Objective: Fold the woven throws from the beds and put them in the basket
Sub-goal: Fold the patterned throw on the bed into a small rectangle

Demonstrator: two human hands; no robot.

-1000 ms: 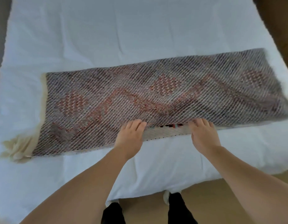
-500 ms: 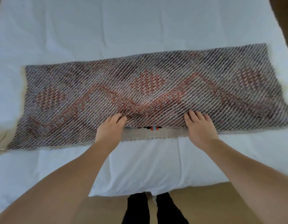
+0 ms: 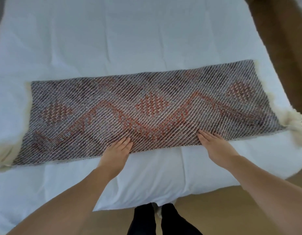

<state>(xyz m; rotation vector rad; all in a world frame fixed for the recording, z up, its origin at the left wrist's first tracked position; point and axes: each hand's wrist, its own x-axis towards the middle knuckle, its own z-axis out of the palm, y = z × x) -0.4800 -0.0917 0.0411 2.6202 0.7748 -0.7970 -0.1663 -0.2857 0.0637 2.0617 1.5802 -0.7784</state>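
A woven throw (image 3: 147, 106) in grey with red diamonds and a zigzag lies folded lengthwise into a long strip across the white bed (image 3: 130, 39). Cream fringe sticks out at its left end (image 3: 4, 153) and its right end (image 3: 289, 117). My left hand (image 3: 117, 151) rests flat on the throw's near edge, left of the middle. My right hand (image 3: 214, 145) lies flat on the same edge further right. Neither hand grips the cloth. No basket is in view.
The bed's near edge and corner (image 3: 147, 197) overhang a tan floor (image 3: 214, 211). My dark-clad legs (image 3: 155, 219) stand against the bed. A brown floor strip (image 3: 286, 48) runs along the bed's right side.
The upper layer's near edge came down over the lower layer, hiding the pale strip that showed between my hands. Both hands now lie flat, slightly further apart.
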